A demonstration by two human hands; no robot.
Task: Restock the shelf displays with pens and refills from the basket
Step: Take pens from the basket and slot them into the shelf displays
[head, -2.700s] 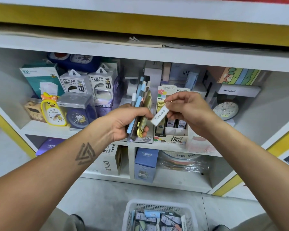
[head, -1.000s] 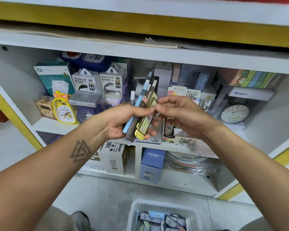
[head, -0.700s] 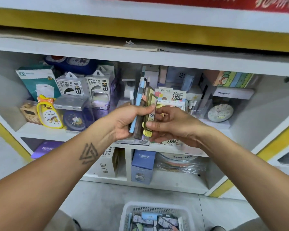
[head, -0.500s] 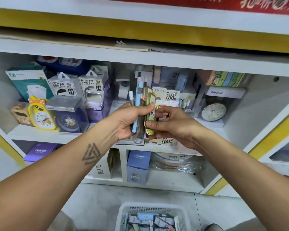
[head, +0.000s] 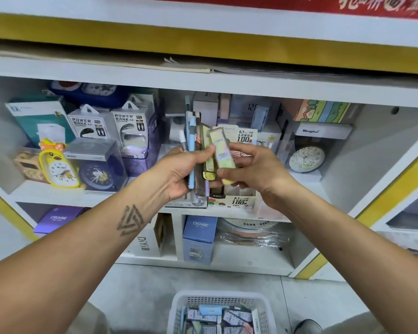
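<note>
My left hand grips an upright bundle of pens and refill cases in front of the middle shelf. My right hand pinches a pale yellow-green refill case, tilted and just apart from the right side of the bundle. Behind my hands stands a cardboard lead-refill display box marked 0.7 HB 100, its compartments mostly hidden by my hands. A white basket with several packs of refills sits on the floor below.
Two power bank boxes, a yellow duck clock and a blue clock fill the shelf's left side. A round white clock stands at right. Blue CRUHRE boxes and a DIY box sit on the lower shelf.
My right hand went from placing a white refill at the display to the bundle, and has now drawn a yellow-green case out to the right of it. The view shifted slightly.
</note>
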